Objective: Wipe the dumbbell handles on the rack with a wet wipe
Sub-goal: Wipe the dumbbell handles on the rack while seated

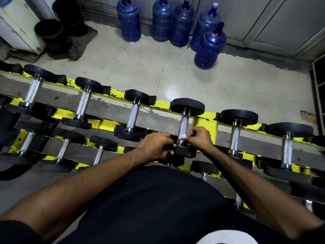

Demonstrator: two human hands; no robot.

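A yellow rack (161, 103) carries several black dumbbells with knurled steel handles on two tiers. One dumbbell (187, 106) in the upper row lies right in front of me. My right hand (198, 139) pinches a small white wet wipe (183, 136) against the near end of its steel handle (182, 124). My left hand (156, 147) curls its fingers around the near black head (184, 150) of the same dumbbell, just left of the handle. Most of the wipe is hidden by my right fingers.
Neighbouring dumbbells (132, 113) (235, 131) lie close on both sides. Several blue water jugs (210, 44) stand on the tiled floor behind the rack. Black pots (51, 34) sit at the far left by a white cabinet. A dark shelf edge (319, 88) is at right.
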